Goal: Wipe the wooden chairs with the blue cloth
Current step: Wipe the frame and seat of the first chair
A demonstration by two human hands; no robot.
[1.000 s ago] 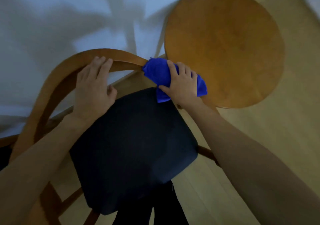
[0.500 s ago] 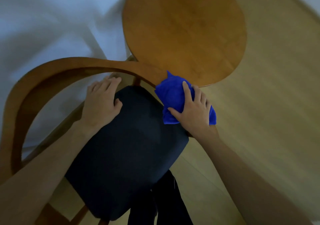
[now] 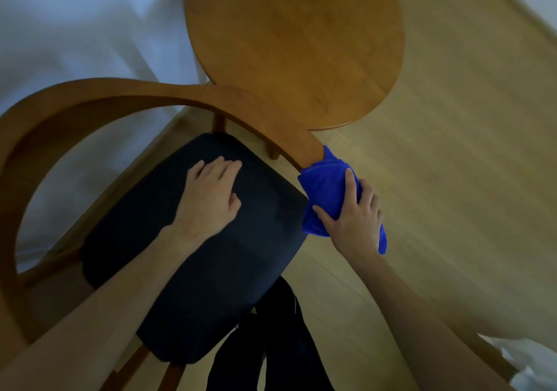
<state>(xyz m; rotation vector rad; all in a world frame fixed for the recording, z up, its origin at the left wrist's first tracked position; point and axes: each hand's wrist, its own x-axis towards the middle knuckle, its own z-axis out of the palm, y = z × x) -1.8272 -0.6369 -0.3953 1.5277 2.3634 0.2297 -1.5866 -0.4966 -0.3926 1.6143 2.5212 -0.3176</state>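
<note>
The right hand (image 3: 354,219) has its grip clamped on the blue cloth (image 3: 324,185), at about 3 o'clock from the dark seat cushion (image 3: 193,255), fingers curled over the bunched fabric. The cloth wraps the free end of the wooden chair's curved armrest (image 3: 168,96). The left hand (image 3: 211,197) lies flat on the cushion, fingers straight and slightly apart, holding nothing. At 12 o'clock, a round wooden surface (image 3: 295,41) stands just behind the armrest.

Bare forearms (image 3: 135,294), dark trousers (image 3: 271,345)
</note>
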